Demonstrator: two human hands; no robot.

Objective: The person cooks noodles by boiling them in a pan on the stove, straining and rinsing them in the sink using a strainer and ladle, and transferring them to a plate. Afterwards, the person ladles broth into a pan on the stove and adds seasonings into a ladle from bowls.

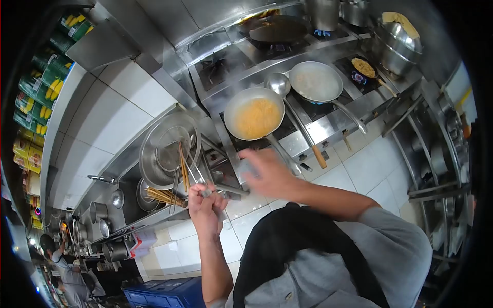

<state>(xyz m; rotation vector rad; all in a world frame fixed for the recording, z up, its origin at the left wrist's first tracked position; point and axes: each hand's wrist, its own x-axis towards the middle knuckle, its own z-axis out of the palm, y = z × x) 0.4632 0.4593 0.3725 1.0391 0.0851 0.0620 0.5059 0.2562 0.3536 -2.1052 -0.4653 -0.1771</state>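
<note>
Pan point(230, 111) of yellow food on the stove point(322, 132), right hand point(269, 175) blurred just below it, fingers loosely spread, left hand point(206, 204) farther below-left, closed round a thin metal handle point(194, 169), basin point(149, 156) with chopsticks point(183, 167) left of the pan, ladle point(278, 84) between it and a second pan point(298, 69).

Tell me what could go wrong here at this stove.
1. The right hand, blurred, is near the pan of yellow food; steam hangs over the stove, so a burn seems possible.
2. That pan's handle juts toward the person, so a sleeve or arm might catch it and spill the contents.
3. The ladle's wooden handle also sticks out over the stove's front edge; a bump could knock it off.
</note>
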